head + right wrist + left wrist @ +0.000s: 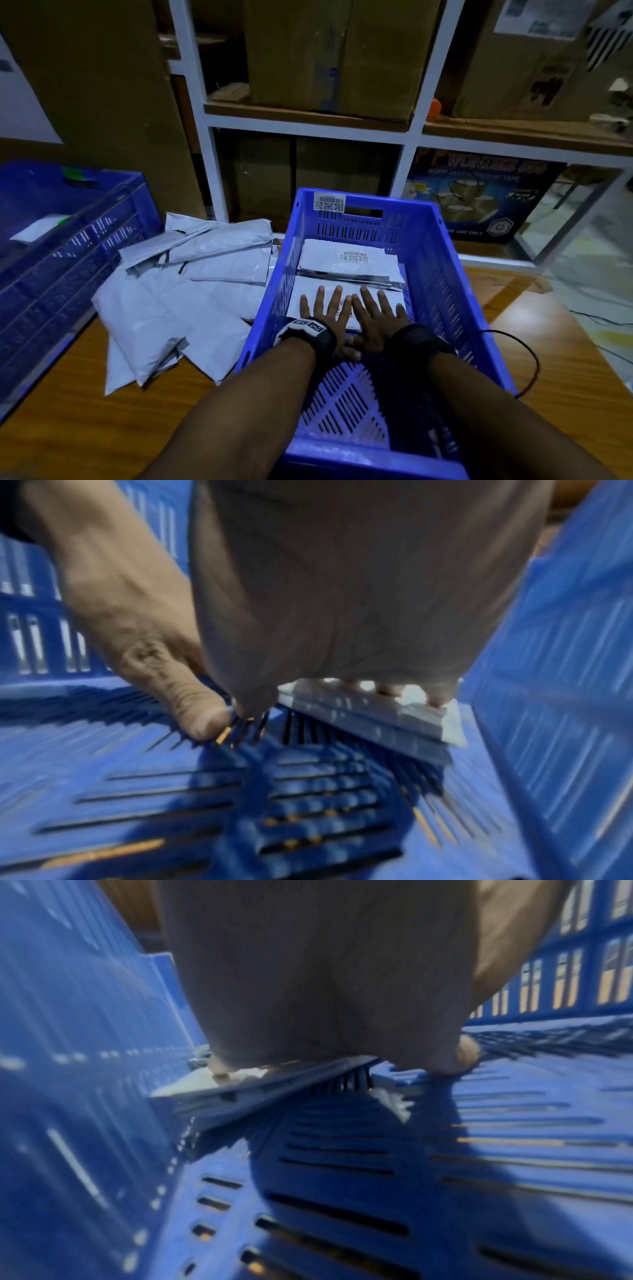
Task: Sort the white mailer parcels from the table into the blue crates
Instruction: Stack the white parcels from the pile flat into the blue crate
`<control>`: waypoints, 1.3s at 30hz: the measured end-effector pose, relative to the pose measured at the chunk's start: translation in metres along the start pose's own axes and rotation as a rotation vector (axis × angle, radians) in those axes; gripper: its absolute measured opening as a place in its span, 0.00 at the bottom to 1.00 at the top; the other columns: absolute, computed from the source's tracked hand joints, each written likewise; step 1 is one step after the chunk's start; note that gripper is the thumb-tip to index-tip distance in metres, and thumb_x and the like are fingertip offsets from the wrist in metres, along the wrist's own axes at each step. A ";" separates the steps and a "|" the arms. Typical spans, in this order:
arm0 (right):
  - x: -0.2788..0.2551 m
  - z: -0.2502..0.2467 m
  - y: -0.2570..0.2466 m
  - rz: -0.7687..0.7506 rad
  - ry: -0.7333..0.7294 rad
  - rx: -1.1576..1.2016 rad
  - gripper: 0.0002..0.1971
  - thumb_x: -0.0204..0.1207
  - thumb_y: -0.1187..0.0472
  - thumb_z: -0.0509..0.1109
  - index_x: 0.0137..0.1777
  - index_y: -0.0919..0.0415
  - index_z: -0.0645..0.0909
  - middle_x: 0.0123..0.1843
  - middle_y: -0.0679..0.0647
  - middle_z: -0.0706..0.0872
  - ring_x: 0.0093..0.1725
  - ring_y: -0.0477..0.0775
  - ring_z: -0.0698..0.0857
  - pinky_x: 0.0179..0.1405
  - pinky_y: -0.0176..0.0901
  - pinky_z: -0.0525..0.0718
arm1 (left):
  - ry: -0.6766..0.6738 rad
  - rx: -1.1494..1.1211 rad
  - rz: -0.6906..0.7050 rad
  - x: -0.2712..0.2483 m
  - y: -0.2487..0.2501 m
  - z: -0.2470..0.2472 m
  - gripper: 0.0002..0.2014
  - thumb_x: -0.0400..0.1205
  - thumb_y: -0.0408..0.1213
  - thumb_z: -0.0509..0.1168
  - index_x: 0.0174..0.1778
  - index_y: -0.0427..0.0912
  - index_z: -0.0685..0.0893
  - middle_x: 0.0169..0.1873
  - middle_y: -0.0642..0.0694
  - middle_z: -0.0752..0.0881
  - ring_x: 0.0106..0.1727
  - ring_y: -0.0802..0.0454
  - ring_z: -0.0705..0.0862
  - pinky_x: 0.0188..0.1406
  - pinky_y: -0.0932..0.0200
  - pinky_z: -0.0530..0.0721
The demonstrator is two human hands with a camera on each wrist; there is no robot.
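Inside the near blue crate (442, 274), both hands are laid flat on the near stack of white mailer parcels (308, 291). The left hand (325, 313) and the right hand (375, 318) are placed side by side, fingers straight and spread; nothing is clamped in either grip, the parcels being only pressed from above. In the wrist views the stack's edge (240, 1093) (377, 718) is seen under the fingertips, resting on the crate's slotted floor. A 2nd stack (349, 260) lies further in, toward the crate's far wall. To the left of the crate, a loose heap of parcels (171, 291) is spread on the bench (68, 428). Beyond that heap, a 2nd blue crate (68, 222) is seen.
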State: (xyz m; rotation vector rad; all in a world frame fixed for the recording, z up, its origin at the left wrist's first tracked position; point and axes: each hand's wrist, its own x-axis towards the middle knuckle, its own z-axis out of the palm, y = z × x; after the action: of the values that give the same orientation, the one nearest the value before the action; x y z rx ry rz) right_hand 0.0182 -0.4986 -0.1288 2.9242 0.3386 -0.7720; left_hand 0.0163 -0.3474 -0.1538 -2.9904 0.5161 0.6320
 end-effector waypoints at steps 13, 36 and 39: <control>0.013 0.015 0.000 0.015 0.055 0.039 0.49 0.76 0.24 0.49 0.85 0.46 0.28 0.83 0.48 0.21 0.83 0.62 0.25 0.79 0.71 0.35 | 0.039 0.030 0.030 0.008 -0.009 0.009 0.65 0.67 0.83 0.58 0.84 0.50 0.25 0.81 0.46 0.21 0.81 0.34 0.21 0.74 0.22 0.29; 0.013 0.016 0.001 0.006 0.033 0.055 0.49 0.76 0.25 0.51 0.84 0.45 0.25 0.82 0.47 0.19 0.82 0.61 0.23 0.78 0.71 0.33 | 0.013 -0.112 -0.032 0.005 -0.010 0.008 0.67 0.62 0.81 0.65 0.81 0.61 0.23 0.78 0.53 0.16 0.78 0.32 0.17 0.71 0.17 0.28; 0.015 0.017 0.002 0.007 0.038 0.063 0.49 0.76 0.24 0.51 0.84 0.44 0.26 0.83 0.47 0.20 0.82 0.61 0.23 0.79 0.71 0.33 | -0.004 -0.103 -0.030 0.004 -0.010 0.007 0.67 0.63 0.81 0.64 0.82 0.61 0.24 0.79 0.53 0.17 0.78 0.33 0.18 0.71 0.18 0.27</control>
State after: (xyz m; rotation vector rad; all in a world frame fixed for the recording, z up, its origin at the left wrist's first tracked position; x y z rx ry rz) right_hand 0.0228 -0.5001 -0.1510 3.0004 0.3131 -0.7397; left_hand 0.0204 -0.3387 -0.1625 -3.0857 0.4513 0.6825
